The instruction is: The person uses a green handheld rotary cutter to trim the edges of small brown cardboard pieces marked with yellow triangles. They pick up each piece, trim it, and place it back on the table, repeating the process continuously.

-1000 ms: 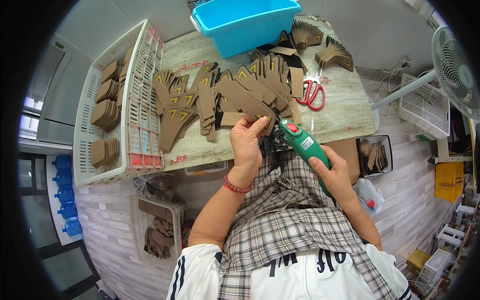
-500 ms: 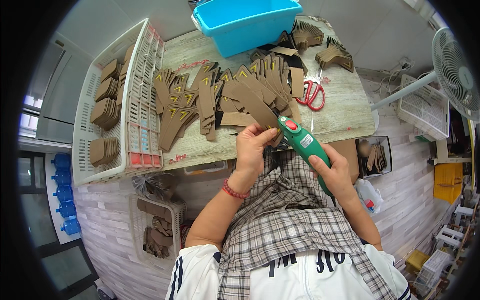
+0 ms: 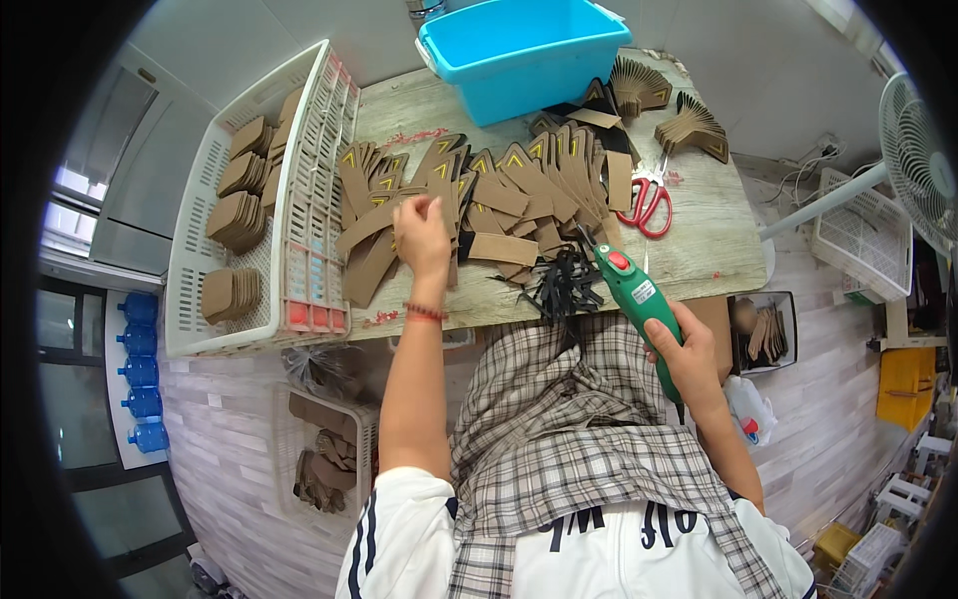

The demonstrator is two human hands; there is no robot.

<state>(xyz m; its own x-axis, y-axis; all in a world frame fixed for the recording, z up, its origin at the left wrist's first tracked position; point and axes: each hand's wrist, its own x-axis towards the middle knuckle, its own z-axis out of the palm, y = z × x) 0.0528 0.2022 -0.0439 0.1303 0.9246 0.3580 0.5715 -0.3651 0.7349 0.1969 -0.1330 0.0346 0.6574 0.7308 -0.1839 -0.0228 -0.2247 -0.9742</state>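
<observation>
Wooden tabletop [image 3: 699,250], workshop. Brown pieces [image 3: 499,190] fanned mid-table. Left hand [image 3: 421,235] reached out, fingers pinching one piece. Right hand [image 3: 689,359] wrapped around green cutter [image 3: 634,290]. Step: picking stock. Next likely needs piece brought to cutter tip.

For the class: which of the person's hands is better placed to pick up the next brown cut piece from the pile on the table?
Left. The left hand already rests on the brown pieces, while the right hand is off the table, gripping the green cutting tool.
</observation>
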